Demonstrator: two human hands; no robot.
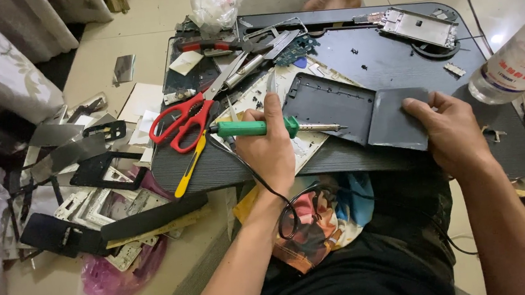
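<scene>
Green-handled soldering iron (261,127) crosswise in my left grip (269,147), clamped; my right grip (447,128) flat, open on grey rectangular plastic panel (396,120).

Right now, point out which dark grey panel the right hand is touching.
The smaller, plain panel, right of the larger ribbed one; the right hand presses it.

Green soldering iron (254,128), red scissors (181,121)
</scene>
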